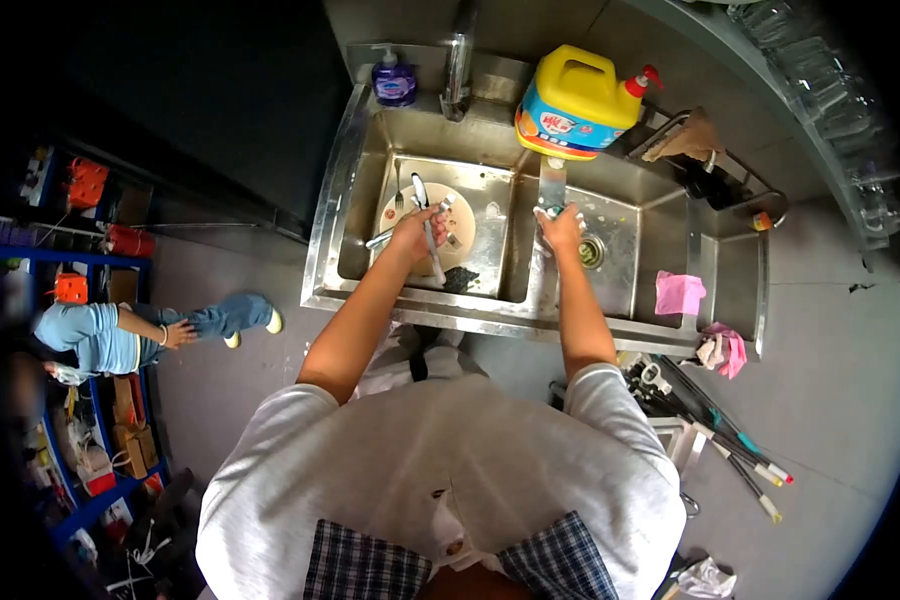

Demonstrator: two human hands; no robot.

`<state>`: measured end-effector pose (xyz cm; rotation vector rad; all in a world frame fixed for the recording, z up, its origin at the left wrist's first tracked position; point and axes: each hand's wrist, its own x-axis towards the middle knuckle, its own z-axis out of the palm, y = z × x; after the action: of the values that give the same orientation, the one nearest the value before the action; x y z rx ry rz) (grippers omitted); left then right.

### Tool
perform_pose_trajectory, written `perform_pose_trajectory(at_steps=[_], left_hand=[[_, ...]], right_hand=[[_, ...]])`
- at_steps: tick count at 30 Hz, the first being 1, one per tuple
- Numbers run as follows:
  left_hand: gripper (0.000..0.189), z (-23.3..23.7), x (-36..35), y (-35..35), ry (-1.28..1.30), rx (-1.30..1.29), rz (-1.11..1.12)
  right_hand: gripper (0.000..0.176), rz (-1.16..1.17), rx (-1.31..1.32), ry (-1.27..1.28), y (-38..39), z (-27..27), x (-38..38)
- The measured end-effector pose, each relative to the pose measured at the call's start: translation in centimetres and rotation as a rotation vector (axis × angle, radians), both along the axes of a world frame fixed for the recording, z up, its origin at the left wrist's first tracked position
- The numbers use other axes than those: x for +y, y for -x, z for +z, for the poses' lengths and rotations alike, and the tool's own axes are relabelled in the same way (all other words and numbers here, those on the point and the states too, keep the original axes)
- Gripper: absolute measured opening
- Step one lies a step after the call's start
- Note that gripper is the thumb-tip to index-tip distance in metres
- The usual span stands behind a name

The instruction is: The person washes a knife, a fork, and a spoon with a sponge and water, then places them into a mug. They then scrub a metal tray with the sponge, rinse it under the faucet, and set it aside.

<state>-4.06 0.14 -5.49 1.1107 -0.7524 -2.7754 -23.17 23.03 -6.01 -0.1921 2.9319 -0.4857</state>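
Note:
In the left basin of the steel sink, my left hand is closed round several pieces of cutlery, over a pale round plate. A fork lies at the plate's left edge, and a dark clump sits below the plate. My right hand is closed at the left side of the right basin, just below a flat greyish blade-like piece. Small white suds or scraps show at its fingertips; what it grips is too small to make out.
Behind the basins stand a yellow detergent jug, a purple soap bottle and the faucet. A pink cloth lies at the right. Glasses line an upper shelf. Another person is by shelving at the left.

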Motion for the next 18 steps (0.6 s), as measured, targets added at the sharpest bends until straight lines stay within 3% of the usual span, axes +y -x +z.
perform_pose_trajectory(at_steps=[1, 5, 6, 15, 17, 18], left_hand=[[0.012, -0.7, -0.1, -0.2, -0.015, 0.026, -0.003], [0.013, -1.4, -1.2, -1.1, -0.033, 0.06, 0.05], [0.012, -0.9, -1.3, -1.3, -0.01, 0.068, 0.053], [0.014, 0.0, -1.7, -1.0, 0.005, 0.038, 0.084], [0.014, -1.2, -2.0, -0.4, -0.054, 0.066, 0.068], [0.015, -1.5, -2.1, 0.0, -0.076, 0.11, 0.082]], right_hand=[[0.08, 0.017, 0.004, 0.006, 0.3, -0.2, -0.1], [0.06, 0.366, 0.139, 0.01, 0.4, -0.7, 0.5], [0.056, 0.357, 0.234, -0.018, -0.2, -0.5, 0.3], [0.062, 0.323, 0.128, 0.077, 0.9, 3.9, -2.0], [0.058, 0.472, 0.191, 0.368, 2.3, 4.1, -6.2], [0.056, 0.496, 0.077, 0.473, 2.5, 5.0, -9.2]])
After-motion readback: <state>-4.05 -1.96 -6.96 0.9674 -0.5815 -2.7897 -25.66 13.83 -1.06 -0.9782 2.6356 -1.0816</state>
